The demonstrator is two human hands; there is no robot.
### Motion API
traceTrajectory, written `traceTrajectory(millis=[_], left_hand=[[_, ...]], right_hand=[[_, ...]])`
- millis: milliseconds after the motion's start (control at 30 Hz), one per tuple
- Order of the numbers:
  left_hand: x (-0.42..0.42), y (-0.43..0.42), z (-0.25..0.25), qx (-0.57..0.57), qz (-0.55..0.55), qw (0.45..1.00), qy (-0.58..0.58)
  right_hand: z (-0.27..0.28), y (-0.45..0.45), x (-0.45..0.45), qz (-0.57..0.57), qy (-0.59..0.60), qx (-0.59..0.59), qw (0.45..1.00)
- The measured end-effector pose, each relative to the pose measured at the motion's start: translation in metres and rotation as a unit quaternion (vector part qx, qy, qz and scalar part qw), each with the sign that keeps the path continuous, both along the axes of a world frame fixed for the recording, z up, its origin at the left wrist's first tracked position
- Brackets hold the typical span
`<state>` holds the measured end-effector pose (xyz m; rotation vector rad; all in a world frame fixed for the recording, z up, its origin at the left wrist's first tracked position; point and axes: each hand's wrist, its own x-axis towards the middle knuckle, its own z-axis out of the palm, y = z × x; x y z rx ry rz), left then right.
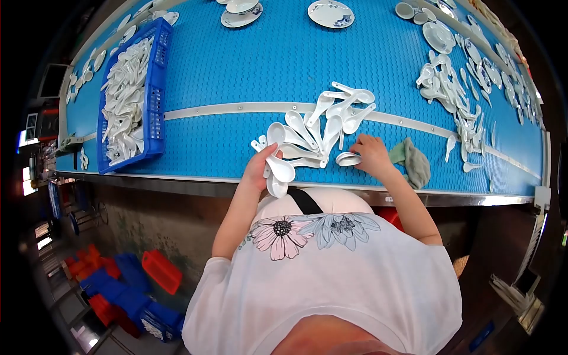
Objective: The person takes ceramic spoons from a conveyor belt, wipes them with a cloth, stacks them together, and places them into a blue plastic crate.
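I've got left hand (258,168) fingers wrapped round spoons (283,171) left of the pile (333,125), right hand (371,155) pinching stacked spoons (347,159) right of it.

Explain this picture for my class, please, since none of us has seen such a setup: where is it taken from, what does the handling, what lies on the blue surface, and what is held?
There is no machine handling things here, just a person's two bare hands. The single picture comes from a camera worn on the head, looking forward and down, so the person's white shirt fills the lower part.

The left hand holds several white spoons. The right hand grips a small stack of spoons, its handles hidden.

On the blue surface lie a loose pile of spoons between the hands, a blue basket of spoons at left, a crumpled cloth at right, and, farther off, a patterned plate.
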<state>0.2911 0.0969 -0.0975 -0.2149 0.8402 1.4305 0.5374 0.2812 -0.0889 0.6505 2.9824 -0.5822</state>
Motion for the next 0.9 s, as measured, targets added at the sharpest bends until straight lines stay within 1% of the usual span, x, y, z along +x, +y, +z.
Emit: traceTrajectory(millis=[33, 67, 100, 133, 167, 200, 267, 300, 367, 400, 467, 500, 533, 600, 667, 733, 767, 800, 867, 900], left_hand=[[0.0, 0.001, 0.003, 0.003, 0.002, 1.0, 0.0], [0.001, 0.001, 0.008, -0.029, 0.019, 0.999, 0.009], [0.002, 0.0, 0.01, -0.062, 0.035, 0.997, 0.017], [0.001, -0.003, 0.006, -0.063, 0.036, 0.997, 0.016], [-0.001, -0.008, 0.001, -0.046, 0.026, 0.999, 0.011], [-0.002, -0.011, -0.004, -0.029, 0.013, 0.999, 0.007], [0.002, -0.009, -0.002, -0.041, 0.016, 0.999, 0.008], [0.003, -0.009, -0.001, -0.052, 0.023, 0.998, 0.01], [0.003, -0.008, 0.0, -0.049, 0.025, 0.998, 0.014], [0.002, -0.009, -0.001, -0.047, 0.028, 0.998, 0.014], [-0.002, -0.013, 0.0, -0.043, 0.041, 0.998, 0.012], [-0.003, -0.014, 0.003, -0.047, 0.048, 0.998, 0.013], [-0.003, -0.015, 0.004, -0.051, 0.052, 0.997, 0.012], [-0.004, -0.017, 0.0, -0.061, 0.052, 0.997, 0.008], [-0.003, -0.015, -0.005, -0.074, 0.044, 0.996, 0.006], [-0.003, -0.012, -0.008, -0.041, 0.028, 0.999, -0.013], [-0.002, -0.009, -0.009, -0.042, 0.022, 0.999, -0.011], [-0.001, -0.005, -0.01, -0.036, 0.01, 0.999, -0.005], [-0.001, -0.001, -0.008, -0.029, 0.0, 1.0, 0.004], [-0.002, -0.001, -0.008, -0.034, -0.005, 0.999, 0.014]], right_hand=[[0.001, 0.003, 0.001, -0.005, 0.014, -0.012, 1.0], [0.001, 0.009, 0.001, -0.003, 0.014, -0.01, 1.0], [-0.001, 0.014, 0.001, -0.05, 0.025, -0.036, 0.998], [-0.002, 0.019, 0.0, -0.1, 0.034, -0.063, 0.992], [0.004, 0.024, -0.006, -0.112, 0.088, -0.019, 0.99], [0.013, 0.034, -0.011, -0.103, 0.089, -0.01, 0.991], [-0.001, 0.054, -0.02, -0.039, 0.158, 0.076, 0.984], [-0.009, 0.056, -0.02, -0.041, 0.159, 0.078, 0.983], [-0.016, 0.058, -0.028, 0.006, 0.104, 0.126, 0.987], [-0.018, 0.058, -0.028, 0.012, 0.107, 0.127, 0.986], [-0.008, 0.046, -0.026, -0.104, -0.011, -0.001, 0.995], [-0.011, 0.046, -0.021, -0.118, -0.006, -0.04, 0.992], [-0.01, 0.044, -0.018, -0.114, -0.008, -0.04, 0.993], [-0.006, 0.042, -0.013, -0.148, -0.004, -0.146, 0.978], [0.007, 0.036, -0.023, -0.144, -0.009, -0.134, 0.98], [0.007, 0.035, -0.033, -0.12, 0.048, -0.065, 0.99], [0.007, 0.036, -0.037, -0.048, 0.125, 0.014, 0.991], [0.004, 0.04, -0.04, -0.052, 0.128, 0.014, 0.99], [-0.008, 0.045, -0.048, 0.052, 0.141, 0.097, 0.984], [-0.013, 0.045, -0.046, 0.064, 0.155, 0.11, 0.98]])
